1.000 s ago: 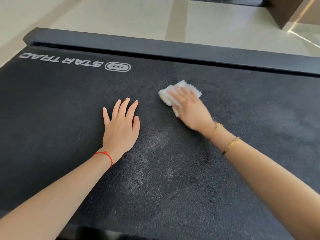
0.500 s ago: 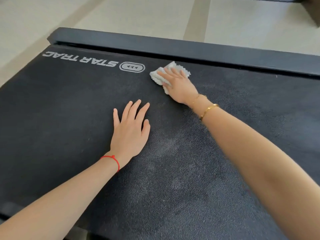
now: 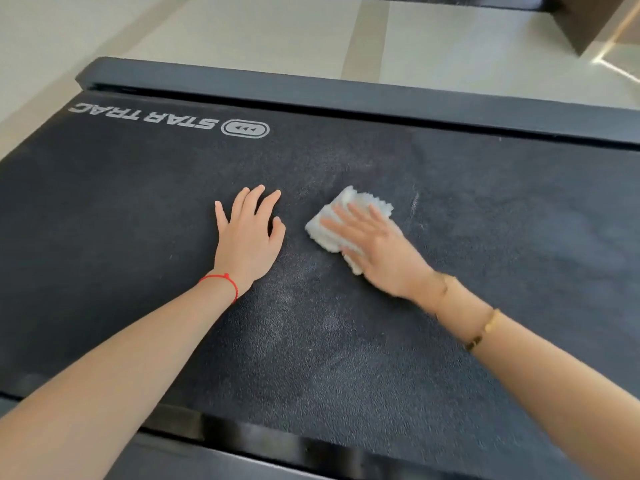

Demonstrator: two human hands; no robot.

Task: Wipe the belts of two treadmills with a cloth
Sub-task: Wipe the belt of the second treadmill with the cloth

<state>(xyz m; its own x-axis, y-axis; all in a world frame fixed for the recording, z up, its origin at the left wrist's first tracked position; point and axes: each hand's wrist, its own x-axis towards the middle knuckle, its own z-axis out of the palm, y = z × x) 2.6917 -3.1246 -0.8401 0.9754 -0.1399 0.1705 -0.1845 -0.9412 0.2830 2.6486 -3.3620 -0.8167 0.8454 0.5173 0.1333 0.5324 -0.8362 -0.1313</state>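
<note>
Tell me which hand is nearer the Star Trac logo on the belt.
Left. The left hand lies flat on the belt just below the Star Trac logo; the right hand presses the white cloth farther to the right.

place: gym | evidence: Star Trac treadmill belt (image 3: 138, 209), side rail (image 3: 346, 91), pale tiled floor (image 3: 242, 32)

Lying open toward 9 o'clock and 3 o'clock: wide bare stretches of the belt (image 3: 104, 237). Blocking the middle: the left hand (image 3: 247, 237) pressing flat, and just beside it at 3 o'clock the right hand (image 3: 377, 251) covering the cloth (image 3: 341, 220), leaving only a narrow gap between the 2. Closing off 12 o'clock: the far rail (image 3: 346, 95). Bordering 6 o'clock: the near rail (image 3: 242, 459), with both forearms crossing over it.
</note>
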